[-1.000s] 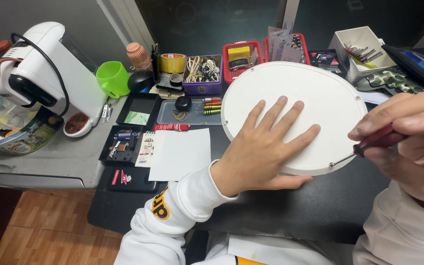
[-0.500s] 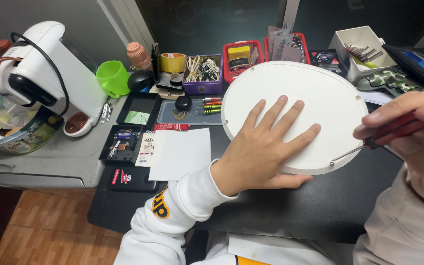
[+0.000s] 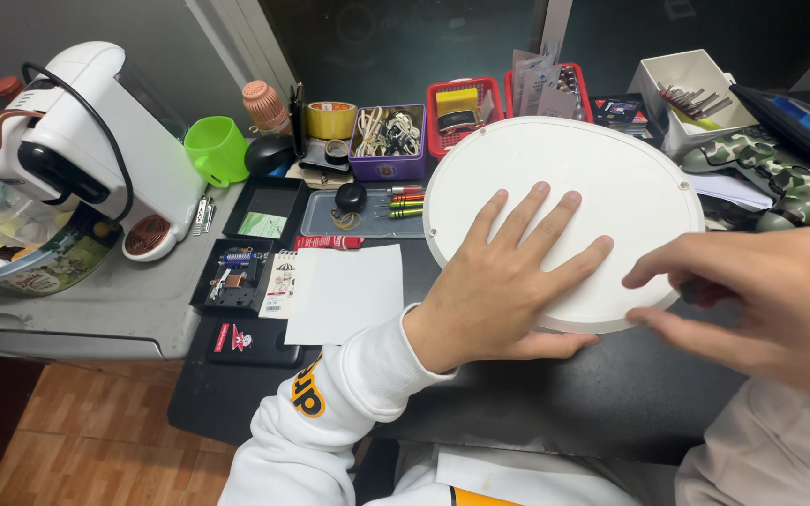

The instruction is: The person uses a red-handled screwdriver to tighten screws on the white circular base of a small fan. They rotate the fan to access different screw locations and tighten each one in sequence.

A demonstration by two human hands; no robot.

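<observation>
Head view: left hand (image 3: pixel 503 286) flat on smooth white disc (image 3: pixel 564 201) — round, matte.

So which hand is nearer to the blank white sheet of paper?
Left. The left hand lies flat on the round white panel, just right of the white paper sheet; the right hand is farther right, at the panel's edge.

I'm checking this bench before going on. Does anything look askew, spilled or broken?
Nothing looks spilled or broken. The white round panel lies flat on the dark table under the left hand; the right hand hovers at its rim. The bench is crowded with trays and bins, but they sit upright.
</observation>
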